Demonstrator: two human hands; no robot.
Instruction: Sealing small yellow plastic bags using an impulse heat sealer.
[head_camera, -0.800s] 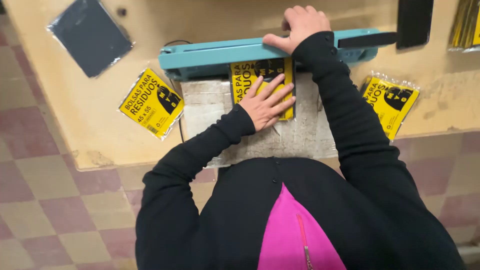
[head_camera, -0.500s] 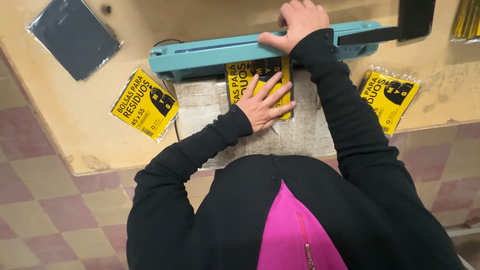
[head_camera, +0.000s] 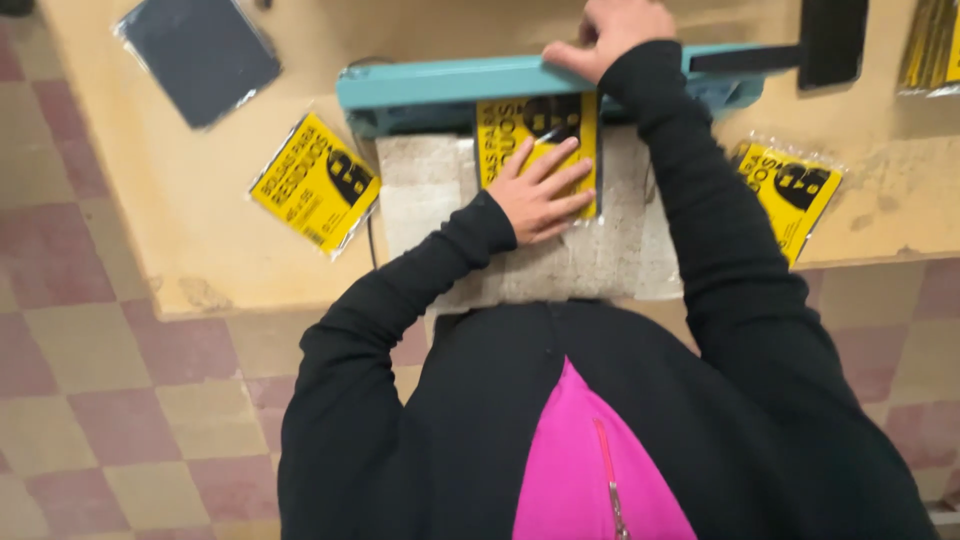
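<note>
A yellow plastic packet (head_camera: 520, 125) with black print lies on a pale stone slab (head_camera: 600, 260), its far end tucked under the teal arm of a bag sealer (head_camera: 440, 82). My left hand (head_camera: 540, 192) rests flat on the packet with fingers spread. On top of the sealer's arm sits my right hand (head_camera: 605, 30), fingers curled over it and pushing down. Both arms are in black sleeves.
A second yellow packet (head_camera: 315, 182) lies left of the slab, a third (head_camera: 790, 190) to the right, and more yellow packets (head_camera: 930, 45) stack at the far right. A dark flat packet (head_camera: 200, 55) is at the far left. The sealer's black handle (head_camera: 832, 40) juts right. Checkered floor lies below the table edge.
The view has drifted slightly; my hands keep the same places, left flat on the packet and right on the sealer arm.
</note>
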